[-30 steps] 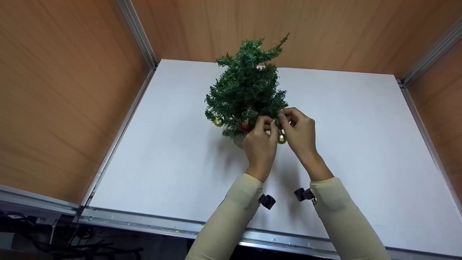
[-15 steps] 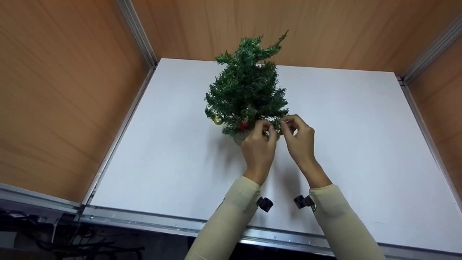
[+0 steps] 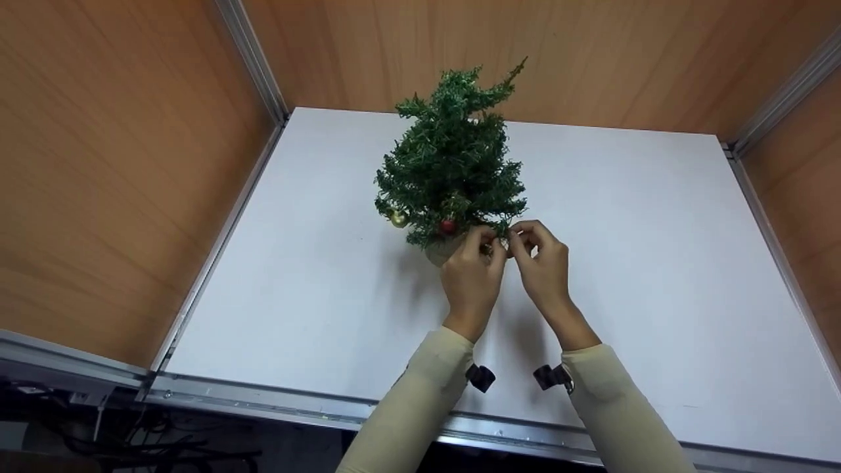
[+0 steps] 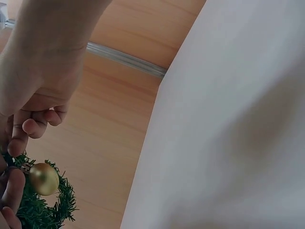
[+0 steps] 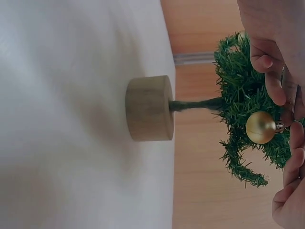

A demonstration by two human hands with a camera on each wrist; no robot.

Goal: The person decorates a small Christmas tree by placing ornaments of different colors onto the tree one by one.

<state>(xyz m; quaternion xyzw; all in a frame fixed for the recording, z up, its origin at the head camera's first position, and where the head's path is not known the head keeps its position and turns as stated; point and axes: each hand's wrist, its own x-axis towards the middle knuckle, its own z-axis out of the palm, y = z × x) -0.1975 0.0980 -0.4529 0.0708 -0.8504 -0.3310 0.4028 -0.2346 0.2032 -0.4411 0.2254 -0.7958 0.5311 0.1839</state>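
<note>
A small artificial Christmas tree (image 3: 453, 151) stands upright on a round wooden base (image 5: 148, 109). At its lower right branches, my left hand (image 3: 470, 279) and right hand (image 3: 544, 266) meet, thumbs and index fingers pinching. Between their fingertips is the capped top of a gold bauble (image 5: 260, 127), which hangs against the green branch tips. The same gold bauble (image 4: 44, 179) shows close to the fingers in the left wrist view; the hanger itself is mostly hidden by the fingers. A red bauble (image 3: 447, 226) hangs left of my left hand, and another gold bauble (image 3: 398, 218) farther left.
The white tabletop (image 3: 295, 295) spreads around the tree. Wood-grain panels (image 3: 591, 59) enclose it at the back and both sides, with metal rails along the edges. Black cables (image 3: 171, 447) lie below the front rail (image 3: 263, 397).
Both hands have lowered slightly, the right one more, drawing nearer each other. The gold bauble, seen below the fingers earlier, is now mostly hidden behind them in the head view.
</note>
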